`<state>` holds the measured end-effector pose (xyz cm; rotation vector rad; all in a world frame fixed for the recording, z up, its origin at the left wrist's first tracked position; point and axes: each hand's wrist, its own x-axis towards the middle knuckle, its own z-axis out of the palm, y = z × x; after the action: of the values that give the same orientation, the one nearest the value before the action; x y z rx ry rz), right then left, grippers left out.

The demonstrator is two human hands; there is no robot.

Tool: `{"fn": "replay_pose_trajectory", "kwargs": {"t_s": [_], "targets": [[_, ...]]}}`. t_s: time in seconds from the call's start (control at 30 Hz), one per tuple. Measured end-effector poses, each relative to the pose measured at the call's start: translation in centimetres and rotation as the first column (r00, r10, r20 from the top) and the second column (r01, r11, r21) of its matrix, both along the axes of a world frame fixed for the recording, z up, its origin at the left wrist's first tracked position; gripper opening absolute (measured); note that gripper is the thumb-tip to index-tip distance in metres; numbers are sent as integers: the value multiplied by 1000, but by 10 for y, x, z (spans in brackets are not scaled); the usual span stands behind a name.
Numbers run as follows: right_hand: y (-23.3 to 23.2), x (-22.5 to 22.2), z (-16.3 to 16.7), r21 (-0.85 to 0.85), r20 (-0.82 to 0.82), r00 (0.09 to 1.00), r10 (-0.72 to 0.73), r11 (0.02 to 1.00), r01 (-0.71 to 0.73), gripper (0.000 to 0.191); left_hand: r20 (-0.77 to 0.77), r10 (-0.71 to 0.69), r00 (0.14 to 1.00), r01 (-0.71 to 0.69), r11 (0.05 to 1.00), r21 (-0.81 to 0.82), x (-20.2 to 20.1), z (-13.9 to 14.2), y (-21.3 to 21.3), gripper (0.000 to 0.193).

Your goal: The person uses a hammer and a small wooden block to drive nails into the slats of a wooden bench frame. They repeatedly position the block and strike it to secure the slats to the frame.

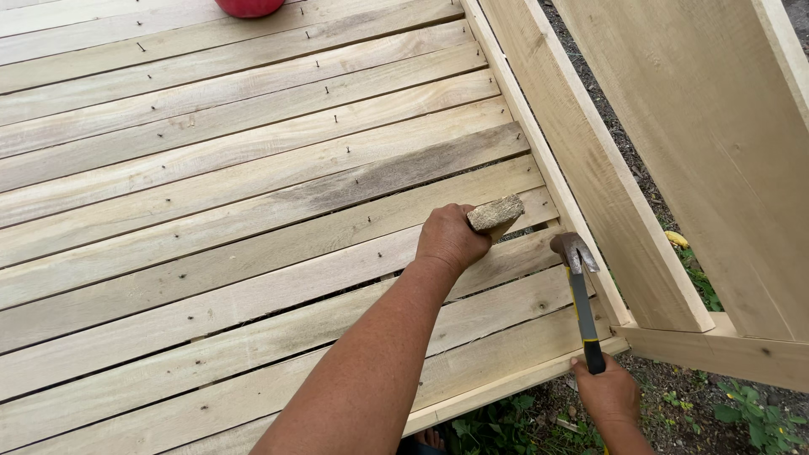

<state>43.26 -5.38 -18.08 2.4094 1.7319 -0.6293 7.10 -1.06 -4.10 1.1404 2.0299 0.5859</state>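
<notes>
The left hand (449, 239) is wrapped around a small wood block (496, 216), pressing it onto the slatted wooden platform (211, 211) near its right edge; the fingers are hidden beneath the block. Just right of the block, the hammer (578, 282) has its head at the platform's side rail (539, 160), its lower grip swallowed by the closed right hand (608, 394). A red round object (249, 7) at the platform's far edge is cut off by the frame. Feet below the platform's near edge are barely visible.

slatted plank platform (211, 211), red round object (249, 7) on it
</notes>
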Motion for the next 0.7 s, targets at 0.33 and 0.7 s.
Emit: {"fn": "replay_pose_trajectory", "kwargs": {"t_s": [0.33, 0.7], "targets": [[-36, 4, 10, 259, -274, 962, -21, 961, 95, 48, 7, 6, 1000, -6, 1000, 19, 2, 7, -2, 23], [-66, 57, -53, 3, -221, 941, -256, 965, 263, 46, 20, 45, 999, -45, 998, 32, -3, 0, 0, 21]]}}
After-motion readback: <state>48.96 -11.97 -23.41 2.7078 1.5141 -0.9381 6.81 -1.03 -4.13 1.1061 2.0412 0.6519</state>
